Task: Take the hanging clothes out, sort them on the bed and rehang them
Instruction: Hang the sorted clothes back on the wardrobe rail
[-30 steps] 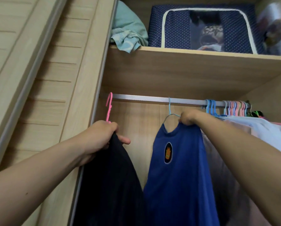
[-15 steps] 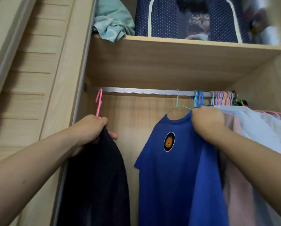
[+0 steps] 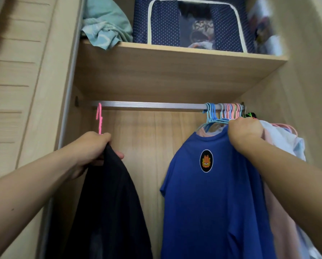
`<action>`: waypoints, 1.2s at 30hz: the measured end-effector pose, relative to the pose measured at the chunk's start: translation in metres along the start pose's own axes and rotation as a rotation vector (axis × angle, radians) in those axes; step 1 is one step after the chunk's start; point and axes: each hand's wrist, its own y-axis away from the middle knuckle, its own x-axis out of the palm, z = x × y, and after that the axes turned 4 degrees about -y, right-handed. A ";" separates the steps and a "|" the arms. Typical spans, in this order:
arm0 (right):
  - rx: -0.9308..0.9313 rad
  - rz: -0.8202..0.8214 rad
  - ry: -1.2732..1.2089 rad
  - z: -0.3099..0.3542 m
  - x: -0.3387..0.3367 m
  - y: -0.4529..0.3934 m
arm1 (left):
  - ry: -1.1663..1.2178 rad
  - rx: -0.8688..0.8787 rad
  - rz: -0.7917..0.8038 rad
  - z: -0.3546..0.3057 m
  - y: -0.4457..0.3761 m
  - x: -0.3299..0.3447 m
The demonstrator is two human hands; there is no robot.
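Two bare arms reach up into a light wooden wardrobe (image 3: 156,146), whose slatted sliding door (image 3: 16,90) fills the left of the view. A wide shelf (image 3: 175,71) crosses the top of the opening. On it stand a navy dotted storage bag (image 3: 165,21) with a clear front window and, at its left, a crumpled teal cloth (image 3: 106,28); something pale at the shelf's right end is too blurred to tell. Under the shelf runs a silver rail (image 3: 147,105).

A blue T-shirt (image 3: 212,202) with a small oval cartoon patch (image 3: 206,161) on the chest hangs at the right on a pale blue hanger, pressed up against a bunch of pale garments (image 3: 287,143), pink and white, that crowd the rail's right end. A black garment (image 3: 109,202) hangs at the left, well apart from the shirt, on a pink hanger (image 3: 99,118) whose hook sits at the rail's left end; whether it rests on the rail I cannot tell.

The right hand (image 3: 245,135) has its fingers curled round the blue shirt's shoulder and the hanger beneath it, just below the cluster of blue and pink hooks (image 3: 225,111). The left hand (image 3: 93,148) grips the top of the black garment at the base of the pink hanger, fingers closed round it, thumb tip showing beside the cloth.
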 end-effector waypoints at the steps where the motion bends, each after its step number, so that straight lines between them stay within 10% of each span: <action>1: -0.015 0.004 -0.002 0.004 -0.001 0.002 | 0.001 -0.006 0.000 0.000 0.002 -0.002; 10: -0.217 -0.050 -0.568 0.053 -0.095 0.044 | 0.036 -0.028 -0.018 0.006 -0.008 0.024; 13: -0.461 0.565 -1.186 0.078 -0.152 0.101 | 0.002 -0.017 -0.037 0.013 -0.017 0.039; 15: -0.612 0.721 -1.113 0.095 -0.163 0.133 | -0.045 0.014 -0.077 0.016 -0.023 0.047; 21: -0.644 0.151 -0.659 0.118 -0.120 0.157 | -0.592 0.222 -0.105 0.018 -0.012 0.038; 25: -0.565 0.048 -0.544 0.109 -0.096 0.125 | -1.395 0.762 -0.609 0.019 0.009 -0.003; 36: -0.252 -0.006 -0.389 0.095 -0.072 0.000 | -1.913 0.365 -0.609 0.037 0.018 -0.026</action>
